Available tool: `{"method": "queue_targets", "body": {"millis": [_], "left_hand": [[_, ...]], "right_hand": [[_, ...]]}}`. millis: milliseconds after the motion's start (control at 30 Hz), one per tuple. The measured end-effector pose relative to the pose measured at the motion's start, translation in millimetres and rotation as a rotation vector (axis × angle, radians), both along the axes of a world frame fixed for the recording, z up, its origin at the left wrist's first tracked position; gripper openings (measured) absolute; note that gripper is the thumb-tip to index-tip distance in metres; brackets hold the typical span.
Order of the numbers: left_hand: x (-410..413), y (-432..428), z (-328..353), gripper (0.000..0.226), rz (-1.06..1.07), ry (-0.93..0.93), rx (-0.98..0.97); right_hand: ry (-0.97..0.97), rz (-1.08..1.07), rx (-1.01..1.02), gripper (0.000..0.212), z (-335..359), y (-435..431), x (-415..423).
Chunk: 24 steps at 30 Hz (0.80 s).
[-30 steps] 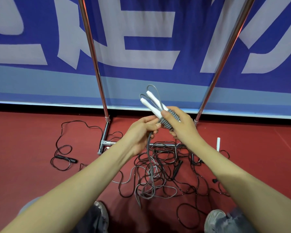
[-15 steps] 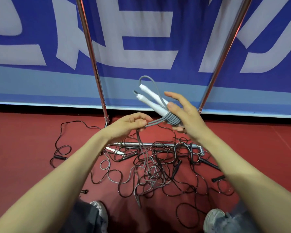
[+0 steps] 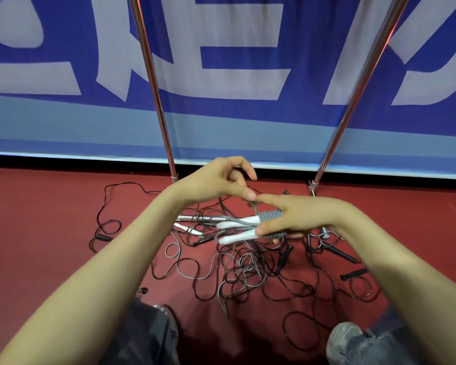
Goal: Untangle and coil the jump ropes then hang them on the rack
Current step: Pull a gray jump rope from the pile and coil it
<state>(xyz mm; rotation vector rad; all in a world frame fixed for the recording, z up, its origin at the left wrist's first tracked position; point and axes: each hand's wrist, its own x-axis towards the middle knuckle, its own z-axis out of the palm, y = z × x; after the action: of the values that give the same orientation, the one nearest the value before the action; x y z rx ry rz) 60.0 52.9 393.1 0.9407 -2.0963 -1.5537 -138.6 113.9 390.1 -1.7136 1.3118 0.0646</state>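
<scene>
Right now my right hand (image 3: 303, 219) grips the white handles (image 3: 238, 237) lying crosswise, tips left, while my left hand (image 3: 216, 183) pinches the grey rope tail (image 3: 255, 208) just above them.

The red floor (image 3: 50, 233) in front of me carries a loose tangle of black and grey jump ropes (image 3: 248, 272), spread around the rack's base bar (image 3: 192, 218), which rests flat on it. A white handle (image 3: 188, 229) lies just beside that bar. Black handles (image 3: 340, 253) lie at the right, and a smaller one (image 3: 102, 237) lies apart at the left. My shoes (image 3: 344, 335) stand at the tangle's near edge.
</scene>
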Motion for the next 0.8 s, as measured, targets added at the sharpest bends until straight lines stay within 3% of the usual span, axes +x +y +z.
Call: {"method": "queue_targets", "body": {"millis": [67,167,300,500,667,800], "left_hand": [[-4.2,6.3,0.0,0.036,0.03,-0.091,-0.087],[-8.3,14.3,-1.6,0.034,0.162,-0.086,-0.127],[-13.6,21.3,-7.1,0.023,0.221,-0.039,0.179],[-9.2,13.5,-10.6,0.003,0.405,0.188,0.47],[-13.5,16.3,-7.4,0.02,0.5,0.385,0.474],[-19.7,21.6,-5.8,0.006,0.467,0.436,0.482]], "right_hand": [[0.235,0.033,-0.246,0.057,-8.3,-4.0,-3.6],[0.281,-0.131,-0.524,0.046,-13.4,-9.8,-9.2],[0.375,-0.249,-0.815,0.042,-16.5,-16.3,-14.8],[0.303,-0.344,-0.956,0.047,-12.0,-17.2,-23.1],[0.266,-0.442,-0.957,0.044,-13.8,-19.5,-19.7],[0.016,-0.525,-0.861,0.038,-5.1,-19.4,-20.7]]}}
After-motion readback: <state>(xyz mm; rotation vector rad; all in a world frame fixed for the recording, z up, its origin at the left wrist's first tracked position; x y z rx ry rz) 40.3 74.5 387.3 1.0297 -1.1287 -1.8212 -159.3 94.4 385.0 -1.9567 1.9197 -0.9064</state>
